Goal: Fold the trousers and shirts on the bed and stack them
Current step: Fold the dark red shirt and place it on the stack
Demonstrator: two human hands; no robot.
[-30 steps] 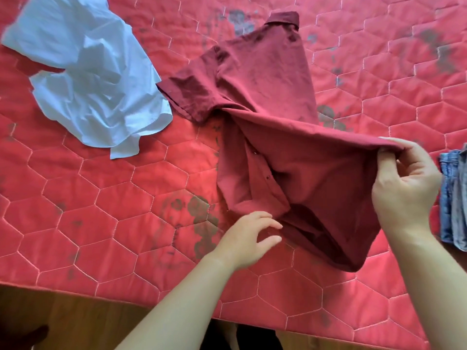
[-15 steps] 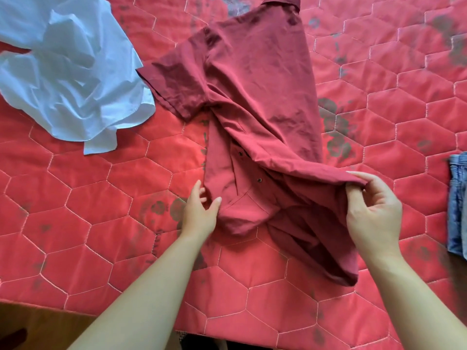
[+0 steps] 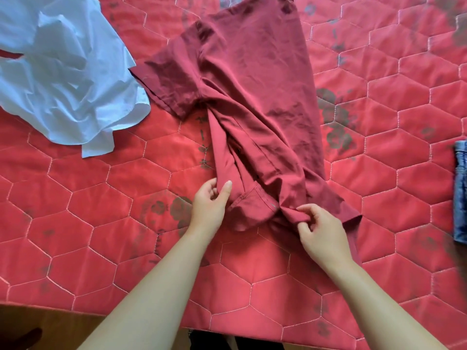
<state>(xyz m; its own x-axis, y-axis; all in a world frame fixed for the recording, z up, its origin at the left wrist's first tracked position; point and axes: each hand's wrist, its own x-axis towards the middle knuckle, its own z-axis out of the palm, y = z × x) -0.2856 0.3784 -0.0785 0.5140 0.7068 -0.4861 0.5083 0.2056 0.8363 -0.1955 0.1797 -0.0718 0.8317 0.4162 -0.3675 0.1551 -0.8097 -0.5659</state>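
Observation:
A dark red short-sleeved shirt lies on the bed, collar away from me, its right half folded over the middle. My left hand pinches the shirt's left front edge near the hem, thumb on top. My right hand grips a bunched fold of the hem between thumb and fingers. A crumpled pale blue shirt lies at the upper left, apart from both hands. Folded blue denim trousers show at the right edge.
The bed is covered with a red quilted spread stitched in hexagons, with faded dark prints. Its near edge runs along the bottom, with brown wooden floor below at the left.
My right hand lowered the raised side of the red shirt down onto the bed and moved left toward the hem. My left hand moved up and took hold of the shirt's front edge.

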